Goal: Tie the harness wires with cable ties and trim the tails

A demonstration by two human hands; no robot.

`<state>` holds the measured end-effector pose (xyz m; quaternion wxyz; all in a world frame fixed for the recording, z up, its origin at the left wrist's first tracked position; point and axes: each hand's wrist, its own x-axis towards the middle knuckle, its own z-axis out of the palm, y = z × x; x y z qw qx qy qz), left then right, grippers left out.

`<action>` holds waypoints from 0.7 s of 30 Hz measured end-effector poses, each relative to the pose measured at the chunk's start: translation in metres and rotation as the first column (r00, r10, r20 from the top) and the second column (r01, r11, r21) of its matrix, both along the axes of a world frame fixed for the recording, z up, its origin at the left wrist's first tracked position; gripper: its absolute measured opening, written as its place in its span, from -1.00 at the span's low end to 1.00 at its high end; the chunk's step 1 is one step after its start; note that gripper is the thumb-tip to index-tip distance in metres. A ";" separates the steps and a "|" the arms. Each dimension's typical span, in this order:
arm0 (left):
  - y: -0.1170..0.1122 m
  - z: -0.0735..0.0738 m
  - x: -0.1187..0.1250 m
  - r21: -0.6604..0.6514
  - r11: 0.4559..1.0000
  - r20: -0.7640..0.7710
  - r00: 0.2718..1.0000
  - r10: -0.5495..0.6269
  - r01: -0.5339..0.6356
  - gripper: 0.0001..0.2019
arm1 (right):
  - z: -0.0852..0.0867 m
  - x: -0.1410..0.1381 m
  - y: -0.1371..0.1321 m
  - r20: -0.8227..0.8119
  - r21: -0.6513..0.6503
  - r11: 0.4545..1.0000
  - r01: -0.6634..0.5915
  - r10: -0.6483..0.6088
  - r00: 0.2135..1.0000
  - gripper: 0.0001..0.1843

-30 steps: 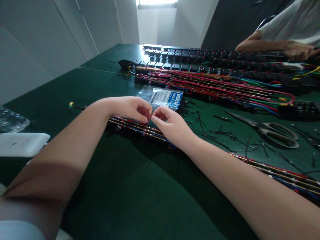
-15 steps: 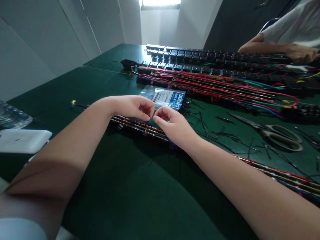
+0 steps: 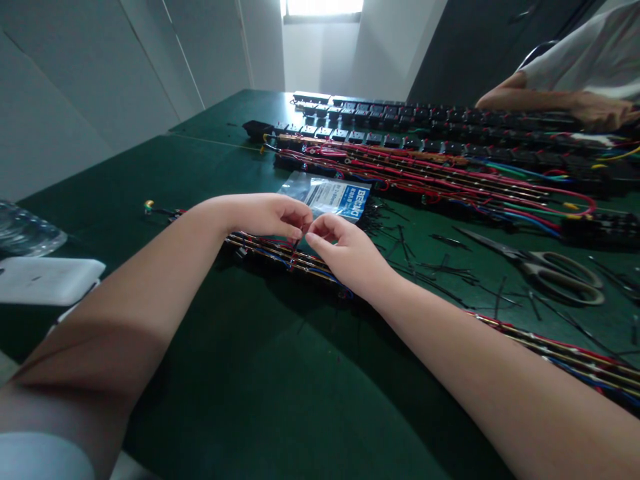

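Observation:
My left hand [image 3: 283, 215] and my right hand [image 3: 347, 248] meet fingertip to fingertip above a long wiring assembly [image 3: 265, 250] of brass-coloured rods with red and blue wires. Both are closed in a pinch. A thin black cable tie [image 3: 295, 245] rises from the assembly to the fingertips; its upper end is hidden between them. Just behind the hands lies a clear plastic bag [image 3: 325, 193] with a blue and white label, and black cable ties spill from its right end. My right forearm covers part of the assembly.
Scissors [image 3: 545, 267] lie on the right among loose cable ties [image 3: 450, 270]. Further back run wired assemblies [image 3: 425, 170] and rows of black blocks [image 3: 370, 107]. A co-worker's arm [image 3: 530, 100] is at the far right. On the left are a white device [image 3: 50, 280] and a clear plastic bottle [image 3: 27, 230].
My left fingertips have shifted slightly right, towards my right fingertips. More of the dark cable tie shows beneath them. The co-worker's hands have moved a little.

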<state>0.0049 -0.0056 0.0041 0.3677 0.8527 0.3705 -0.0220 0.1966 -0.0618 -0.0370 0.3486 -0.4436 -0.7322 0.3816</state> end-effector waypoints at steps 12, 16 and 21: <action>0.001 -0.001 -0.001 0.003 1.000 0.021 1.000 -0.002 0.002 -0.81 | 0.001 -0.001 0.001 0.014 -0.021 1.000 0.014 -0.013 1.000 -0.90; 0.002 -0.003 -0.003 -0.043 0.999 0.025 0.999 0.023 -0.022 -0.81 | 0.002 -0.002 0.000 0.012 -0.023 1.000 0.009 -0.009 1.000 -0.91; 0.005 -0.005 -0.005 -0.080 0.996 0.049 0.997 0.052 -0.048 -0.81 | 0.001 -0.001 0.000 0.011 -0.026 1.000 0.014 -0.013 1.000 -0.90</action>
